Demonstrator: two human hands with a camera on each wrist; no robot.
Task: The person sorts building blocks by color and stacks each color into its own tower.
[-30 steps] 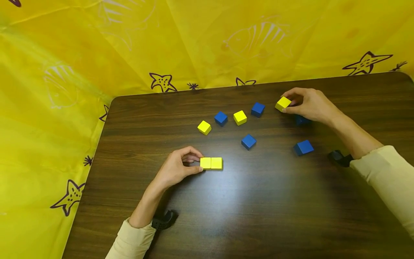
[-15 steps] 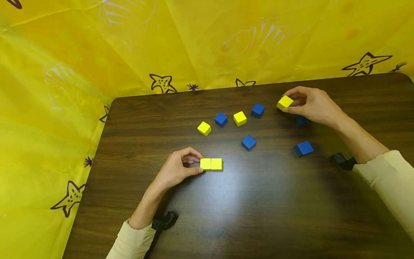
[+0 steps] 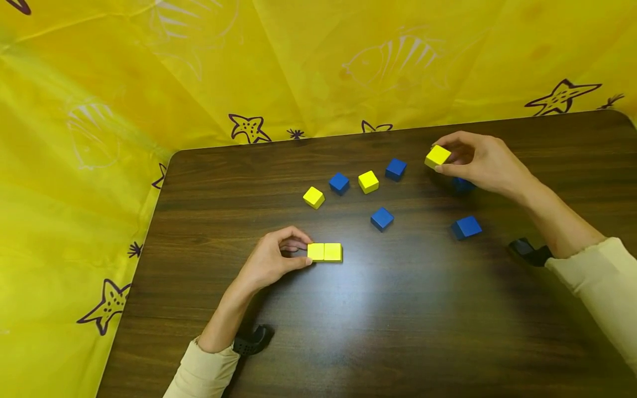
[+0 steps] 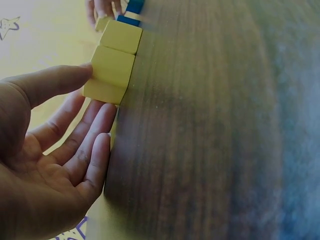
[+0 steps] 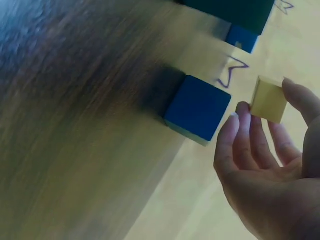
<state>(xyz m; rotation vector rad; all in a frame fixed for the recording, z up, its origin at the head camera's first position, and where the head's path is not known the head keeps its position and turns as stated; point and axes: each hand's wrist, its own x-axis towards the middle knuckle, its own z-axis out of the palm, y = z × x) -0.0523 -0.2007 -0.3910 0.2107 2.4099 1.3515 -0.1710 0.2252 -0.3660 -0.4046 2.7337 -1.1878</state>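
My left hand (image 3: 271,257) pinches a yellow cube (image 3: 316,252) between thumb and fingers on the dark wooden table. A second yellow cube (image 3: 333,252) lies flush against its right side; both show as a row in the left wrist view. Toward the table's far right, my right hand (image 3: 490,163) pinches another yellow cube (image 3: 438,157) with thumb and fingertips. The right wrist view shows this yellow cube (image 5: 269,100) against the cloth. Partly hidden under the right hand is a blue cube (image 3: 463,184).
Behind the pair lie two loose yellow cubes, one at left (image 3: 314,198) and one farther right (image 3: 369,182). Blue cubes stand among them (image 3: 339,183), (image 3: 396,169), and nearer (image 3: 382,219), (image 3: 466,227). A yellow cloth (image 3: 298,66) borders the table (image 3: 398,331).
The right hand has shifted slightly up and right with its yellow cube, the forearm drawing a little outward. The left hand and the pair have stayed in place.
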